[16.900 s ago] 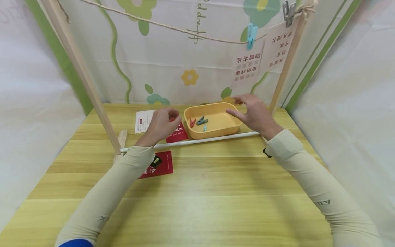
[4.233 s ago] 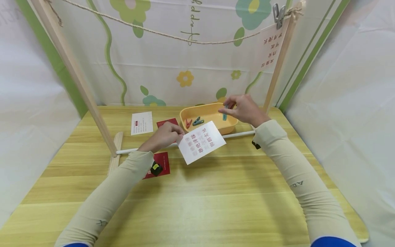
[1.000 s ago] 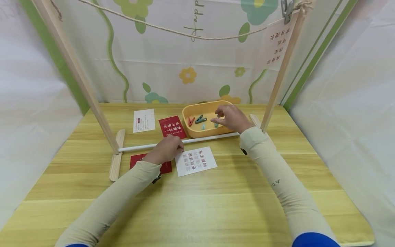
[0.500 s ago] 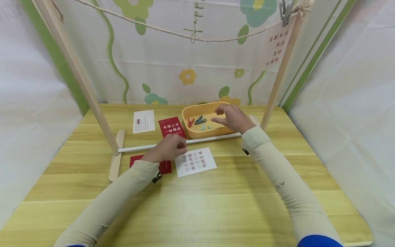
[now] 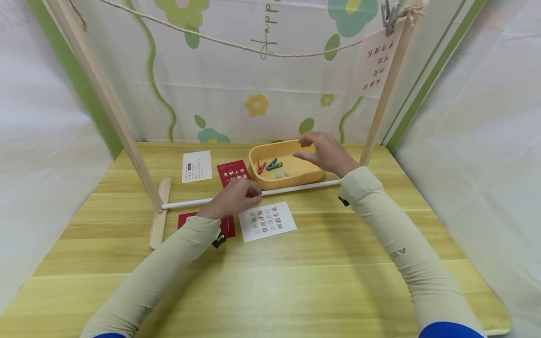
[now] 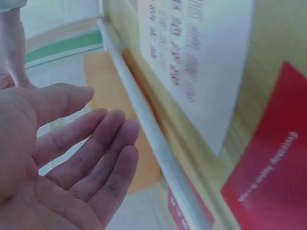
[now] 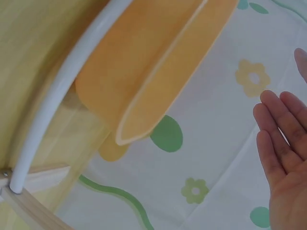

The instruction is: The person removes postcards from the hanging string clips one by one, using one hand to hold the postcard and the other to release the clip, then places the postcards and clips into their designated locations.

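My left hand (image 5: 236, 198) hovers over the white tube near the front white card (image 5: 268, 221), holding nothing. In the left wrist view its fingers (image 6: 103, 158) are relaxed and slightly bent. That card lies flat, printed with red and grey characters. My right hand (image 5: 328, 152), loosely curved and holding nothing, is above the right end of the yellow plastic basin (image 5: 291, 180). Inside the basin are a red clothespin (image 5: 261, 167), a dark teal clothespin (image 5: 274, 164) and small light blue clothespin pieces (image 5: 278, 174).
A twine line (image 5: 270, 53) spans two wooden posts. A grey clip (image 5: 390, 19) holds a card (image 5: 377, 61) at its right end. Below runs a white tube (image 5: 188, 203). Red cards (image 5: 231, 171) and another white card (image 5: 197, 166) lie on the table (image 5: 270, 291).
The white card, earlier hung by a light blue clothespin, then held in my left hand, now lies on the table. The light blue clothespin left my right hand. Both hands have since risen slightly.
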`<control>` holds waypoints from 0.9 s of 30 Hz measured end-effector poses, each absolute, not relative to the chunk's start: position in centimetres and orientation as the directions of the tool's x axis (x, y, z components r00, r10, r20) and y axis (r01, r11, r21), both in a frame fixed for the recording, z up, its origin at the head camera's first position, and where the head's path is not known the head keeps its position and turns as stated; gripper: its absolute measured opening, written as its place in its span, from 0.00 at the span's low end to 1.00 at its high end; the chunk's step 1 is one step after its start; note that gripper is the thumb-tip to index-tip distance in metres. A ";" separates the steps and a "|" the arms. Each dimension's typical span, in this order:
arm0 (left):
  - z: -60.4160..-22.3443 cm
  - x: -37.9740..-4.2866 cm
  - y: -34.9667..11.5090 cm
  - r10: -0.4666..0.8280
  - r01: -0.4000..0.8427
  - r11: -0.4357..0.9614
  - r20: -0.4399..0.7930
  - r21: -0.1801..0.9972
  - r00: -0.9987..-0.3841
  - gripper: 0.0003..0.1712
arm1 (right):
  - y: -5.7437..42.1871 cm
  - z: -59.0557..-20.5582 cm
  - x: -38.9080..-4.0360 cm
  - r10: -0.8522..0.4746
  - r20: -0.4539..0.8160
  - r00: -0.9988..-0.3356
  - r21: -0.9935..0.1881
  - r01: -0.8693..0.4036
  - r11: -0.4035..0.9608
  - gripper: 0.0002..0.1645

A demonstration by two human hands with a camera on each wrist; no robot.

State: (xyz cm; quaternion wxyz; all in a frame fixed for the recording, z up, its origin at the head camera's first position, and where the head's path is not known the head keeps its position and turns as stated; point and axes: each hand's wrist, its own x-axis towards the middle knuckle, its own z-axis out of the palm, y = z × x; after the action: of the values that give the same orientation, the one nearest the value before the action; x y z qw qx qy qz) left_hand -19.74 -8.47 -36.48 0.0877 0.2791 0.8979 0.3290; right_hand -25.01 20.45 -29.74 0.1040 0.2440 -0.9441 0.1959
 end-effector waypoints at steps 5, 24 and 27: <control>-35.9 -20.1 -7.9 0.538 0.446 0.620 0.064 0.646 -0.841 0.12 | 21.0 -28.5 -24.5 -0.433 0.342 -0.834 -0.314 -0.536 0.784 0.26; -34.4 -20.4 -6.6 0.455 0.446 0.544 0.198 0.711 -0.868 0.14 | 22.1 -27.0 -23.2 -0.450 0.391 -0.803 -0.257 -0.564 0.785 0.27; -34.0 -20.6 -6.4 0.449 0.450 0.547 0.207 0.706 -0.870 0.14 | 22.3 -26.7 -22.9 -0.445 0.402 -0.800 -0.248 -0.564 0.788 0.27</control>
State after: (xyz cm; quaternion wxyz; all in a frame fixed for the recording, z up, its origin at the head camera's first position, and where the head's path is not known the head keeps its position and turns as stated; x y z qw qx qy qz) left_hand -20.59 -6.44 -34.02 -0.0009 0.2554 0.8794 0.4018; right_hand -22.90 22.34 -26.67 0.1634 0.2709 -0.9313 0.1808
